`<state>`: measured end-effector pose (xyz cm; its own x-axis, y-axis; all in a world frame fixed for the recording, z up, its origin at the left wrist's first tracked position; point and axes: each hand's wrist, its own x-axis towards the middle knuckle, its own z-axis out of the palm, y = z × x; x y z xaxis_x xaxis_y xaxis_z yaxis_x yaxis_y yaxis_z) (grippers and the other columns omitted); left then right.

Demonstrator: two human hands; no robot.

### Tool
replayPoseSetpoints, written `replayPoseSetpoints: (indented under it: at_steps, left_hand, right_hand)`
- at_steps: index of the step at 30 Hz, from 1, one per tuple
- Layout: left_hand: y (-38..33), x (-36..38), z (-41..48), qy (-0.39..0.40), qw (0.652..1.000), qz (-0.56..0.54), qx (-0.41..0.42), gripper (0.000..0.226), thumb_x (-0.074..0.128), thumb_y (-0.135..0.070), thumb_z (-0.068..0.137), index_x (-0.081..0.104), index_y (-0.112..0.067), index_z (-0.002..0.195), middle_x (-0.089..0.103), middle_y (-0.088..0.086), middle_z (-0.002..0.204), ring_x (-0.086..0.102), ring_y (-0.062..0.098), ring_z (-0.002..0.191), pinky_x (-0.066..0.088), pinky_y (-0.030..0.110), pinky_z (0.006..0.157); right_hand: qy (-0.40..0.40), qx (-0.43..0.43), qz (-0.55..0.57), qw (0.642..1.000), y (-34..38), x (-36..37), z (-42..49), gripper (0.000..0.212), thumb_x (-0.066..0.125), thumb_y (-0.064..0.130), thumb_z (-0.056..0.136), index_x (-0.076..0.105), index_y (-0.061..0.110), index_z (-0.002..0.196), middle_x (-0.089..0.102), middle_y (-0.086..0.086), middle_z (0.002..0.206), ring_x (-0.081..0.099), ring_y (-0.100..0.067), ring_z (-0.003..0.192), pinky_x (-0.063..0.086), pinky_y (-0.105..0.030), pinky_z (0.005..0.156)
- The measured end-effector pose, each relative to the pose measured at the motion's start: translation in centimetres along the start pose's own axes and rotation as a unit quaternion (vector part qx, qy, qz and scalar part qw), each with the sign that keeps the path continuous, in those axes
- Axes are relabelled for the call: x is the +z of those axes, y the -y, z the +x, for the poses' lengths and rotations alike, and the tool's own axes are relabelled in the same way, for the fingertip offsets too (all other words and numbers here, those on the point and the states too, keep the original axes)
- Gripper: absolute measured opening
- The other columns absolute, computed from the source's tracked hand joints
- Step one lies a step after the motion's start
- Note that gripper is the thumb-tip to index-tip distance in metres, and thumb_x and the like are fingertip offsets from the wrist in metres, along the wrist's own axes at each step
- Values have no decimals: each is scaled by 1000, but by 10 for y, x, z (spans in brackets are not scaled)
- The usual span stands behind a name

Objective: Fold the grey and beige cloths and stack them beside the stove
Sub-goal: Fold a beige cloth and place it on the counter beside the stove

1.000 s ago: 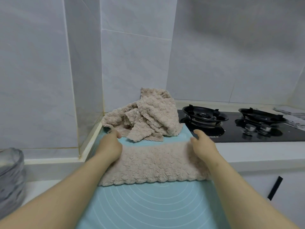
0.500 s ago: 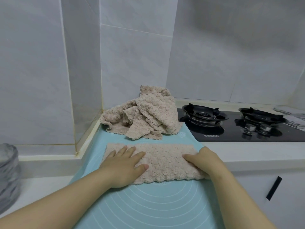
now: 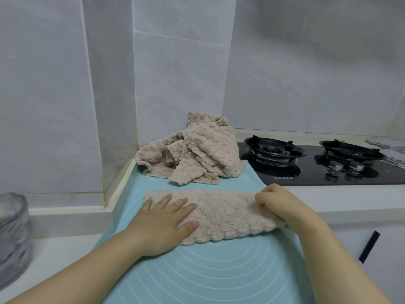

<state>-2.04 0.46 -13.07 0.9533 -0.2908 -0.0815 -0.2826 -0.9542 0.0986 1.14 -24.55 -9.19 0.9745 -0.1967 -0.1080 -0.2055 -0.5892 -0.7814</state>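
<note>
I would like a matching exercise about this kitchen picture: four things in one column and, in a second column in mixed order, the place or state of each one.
Column A
1. left hand
2. right hand
3. beige cloth pile
4. stove

Column B
a. grips the right end of the folded beige cloth
b. black, to the right of the blue mat
c. lies flat, fingers straight, on the folded beige cloth
d. crumpled at the far end of the blue mat, near the wall corner

Pairs: 1-c, 2-a, 3-d, 4-b
</note>
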Motion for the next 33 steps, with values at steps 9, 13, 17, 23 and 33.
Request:
replayPoseSetpoints:
  at_steps: [9, 13, 17, 23, 33]
  left_hand:
    - [-13, -17, -3, -181, 958, -215, -51, 46, 35, -54, 93, 40, -36, 134, 48, -7, 135, 42, 12, 121, 34, 28, 93]
    - [-17, -34, 2, -113, 685, -712, -105, 35, 44, -44, 94, 45, -23, 123, 60, 10, 111, 59, 19, 80, 47, 28, 66]
    - [-8, -31, 3, -57, 607, -786, -99, 40, 45, -48, 92, 36, -34, 129, 58, 22, 118, 66, 33, 88, 55, 37, 74]
    - [-12, -30, 7, -59, 662, -741, -99, 13, 52, -24, 94, 59, -22, 105, 67, 2, 90, 65, 15, 71, 54, 24, 61]
    - [6, -41, 1, -107, 698, -697, -124, 17, 67, -24, 84, 52, -16, 89, 65, 0, 60, 60, 11, 44, 50, 20, 43]
  right_hand:
    - [-27, -101, 277, 955, 29, 6, -23, 51, 61, 11, 85, 45, 26, 131, 62, -4, 103, 59, -18, 78, 50, -33, 65]
    - [170, -96, 481, 855, 43, 19, -34, 40, 55, 25, 86, 48, 28, 126, 65, -8, 94, 59, -21, 73, 48, -34, 69]
    - [190, -95, 490, 846, 45, 32, -36, 20, 48, 17, 89, 57, 14, 107, 69, -10, 89, 64, -22, 71, 55, -29, 61]
    - [98, -145, 183, 967, 38, 46, -33, 3, 58, 10, 86, 58, 13, 85, 59, 0, 78, 48, -8, 58, 41, -14, 51]
    - [63, -366, -124, 920, 35, 74, -30, 42, 67, 8, 70, 45, 37, 93, 40, 14, 100, 41, -14, 104, 34, -16, 75]
